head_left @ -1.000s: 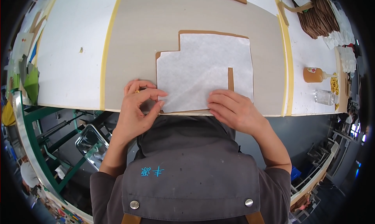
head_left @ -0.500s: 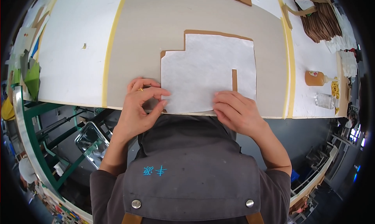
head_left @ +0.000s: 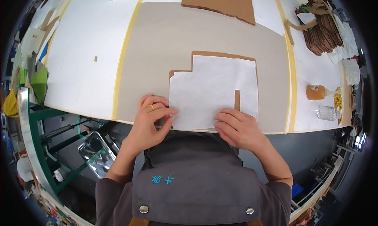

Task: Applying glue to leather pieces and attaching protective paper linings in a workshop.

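Here, the white sheet (head_left: 208,82) lies on a brown piece (head_left: 224,54) at the near edge of the tabletop (head_left: 88,80), over a grey mat (head_left: 161,37). Brown shows as a thin border along the sheet's far and left edges, and a narrow brown strip (head_left: 237,99) shows near its right side. The left hand (head_left: 151,121) is at the sheet's near left corner, its thumb and forefinger bent toward each other with tips close; whether they pinch the corner, I cannot tell. The right hand (head_left: 241,127) rests by the near edge, just below the strip, its fingers side by side; I cannot tell whether they grip the sheet. A larger brown slab (head_left: 220,3) lies beyond, with an amber bottle (head_left: 315,92) and a clear container (head_left: 327,113) well off to the right
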Motion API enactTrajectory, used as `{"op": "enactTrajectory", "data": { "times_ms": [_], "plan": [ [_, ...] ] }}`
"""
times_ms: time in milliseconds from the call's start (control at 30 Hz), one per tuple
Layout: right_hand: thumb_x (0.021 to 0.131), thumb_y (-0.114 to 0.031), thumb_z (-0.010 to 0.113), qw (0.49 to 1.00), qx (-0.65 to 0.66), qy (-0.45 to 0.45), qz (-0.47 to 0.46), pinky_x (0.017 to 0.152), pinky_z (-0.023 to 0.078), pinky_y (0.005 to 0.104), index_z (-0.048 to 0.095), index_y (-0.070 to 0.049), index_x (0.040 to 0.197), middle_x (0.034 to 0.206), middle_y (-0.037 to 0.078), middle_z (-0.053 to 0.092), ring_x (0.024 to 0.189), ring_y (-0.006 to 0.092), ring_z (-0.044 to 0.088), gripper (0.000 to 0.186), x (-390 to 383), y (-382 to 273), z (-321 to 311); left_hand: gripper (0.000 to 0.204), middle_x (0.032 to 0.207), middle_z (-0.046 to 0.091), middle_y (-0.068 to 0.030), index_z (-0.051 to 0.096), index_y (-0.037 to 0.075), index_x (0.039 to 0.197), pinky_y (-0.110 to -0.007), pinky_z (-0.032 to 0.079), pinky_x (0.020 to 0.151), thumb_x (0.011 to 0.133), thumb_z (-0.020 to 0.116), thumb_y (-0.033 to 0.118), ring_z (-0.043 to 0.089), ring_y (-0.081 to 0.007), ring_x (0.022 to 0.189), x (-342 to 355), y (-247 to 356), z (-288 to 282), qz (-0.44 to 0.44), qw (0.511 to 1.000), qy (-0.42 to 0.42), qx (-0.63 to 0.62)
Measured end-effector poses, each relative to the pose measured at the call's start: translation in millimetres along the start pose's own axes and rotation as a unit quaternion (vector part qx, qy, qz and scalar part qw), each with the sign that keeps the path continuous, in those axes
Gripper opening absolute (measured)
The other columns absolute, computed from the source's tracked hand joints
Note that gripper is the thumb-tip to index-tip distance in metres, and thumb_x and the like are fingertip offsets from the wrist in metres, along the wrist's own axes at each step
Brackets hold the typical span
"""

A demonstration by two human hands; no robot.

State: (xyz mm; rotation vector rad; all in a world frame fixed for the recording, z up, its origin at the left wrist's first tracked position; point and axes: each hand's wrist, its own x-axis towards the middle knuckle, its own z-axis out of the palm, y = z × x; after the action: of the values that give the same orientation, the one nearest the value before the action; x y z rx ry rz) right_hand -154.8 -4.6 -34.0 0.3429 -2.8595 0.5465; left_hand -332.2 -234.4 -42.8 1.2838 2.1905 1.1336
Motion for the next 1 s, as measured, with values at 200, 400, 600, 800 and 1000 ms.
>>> {"op": "enactTrajectory", "data": {
  "times_ms": [200, 400, 600, 800, 1000],
  "plan": [
    [0.078, -0.013, 0.073, 1.000, 0.019, -0.001, 0.001, 0.077, 0.056, 0.0306, 0.065, -0.007, 0.097, 0.108, 0.003, 0.062, 0.107, 0.0191, 0.061, 0.022, -2.4, 4.8, 0.8, 0.015, 0.078, 0.061, -0.0012, 0.073, 0.008, 0.088, -0.046, 0.032, 0.106, 0.074, 0.072, 0.002, 0.056, -0.0239, 0.095, 6.5, 11.8, -8.0, 0.012, 0.996, -0.034, 0.077],
    [0.083, -0.015, 0.070, 0.996, 0.036, 0.059, 0.061, 0.089, 0.052, 0.0376, 0.063, -0.007, 0.109, 0.120, 0.007, 0.061, 0.116, 0.0253, 0.058, 0.028, 6.0, 36.0, -17.1, 0.037, 0.117, 0.057, -0.0129, 0.063, 0.004, 0.116, -0.046, 0.035, 0.107, 0.080, 0.071, 0.009, 0.052, -0.0324, 0.111, 63.0, 31.5, 20.4, 0.123, 0.988, 0.003, 0.095],
    [0.093, -0.038, 0.060, 0.972, -0.074, -0.075, 0.209, 0.122, 0.013, 0.0517, 0.032, -0.008, 0.153, 0.161, 0.011, 0.025, 0.150, 0.0309, 0.018, 0.072, 5.4, 83.7, -8.7, 0.073, 0.155, 0.030, -0.0201, 0.033, -0.004, 0.148, -0.050, 0.022, 0.119, 0.091, 0.064, 0.032, 0.027, -0.0386, 0.145, 119.6, 14.7, 78.1, 0.211, 0.956, -0.086, 0.184],
    [0.094, -0.046, 0.058, 0.969, -0.058, -0.047, 0.236, 0.120, 0.014, 0.0532, 0.029, -0.009, 0.155, 0.162, 0.009, 0.025, 0.150, 0.0301, 0.021, 0.077, -9.8, 87.4, -3.0, 0.087, 0.160, 0.024, -0.0206, 0.027, -0.003, 0.151, -0.050, 0.015, 0.121, 0.090, 0.063, 0.046, 0.019, -0.0376, 0.149, 124.2, 7.2, 70.2, 0.199, 0.951, -0.147, 0.188],
    [0.092, -0.046, 0.060, 0.975, -0.022, -0.006, 0.223, 0.120, 0.013, 0.0563, 0.031, -0.013, 0.155, 0.163, 0.009, 0.022, 0.151, 0.0313, 0.018, 0.077, -17.8, 80.1, -25.9, 0.095, 0.160, 0.024, -0.0197, 0.028, -0.001, 0.152, -0.055, 0.011, 0.120, 0.084, 0.068, 0.052, 0.017, -0.0384, 0.150, 127.7, 16.5, 62.2, 0.205, 0.944, -0.156, 0.206]
  ]
}}
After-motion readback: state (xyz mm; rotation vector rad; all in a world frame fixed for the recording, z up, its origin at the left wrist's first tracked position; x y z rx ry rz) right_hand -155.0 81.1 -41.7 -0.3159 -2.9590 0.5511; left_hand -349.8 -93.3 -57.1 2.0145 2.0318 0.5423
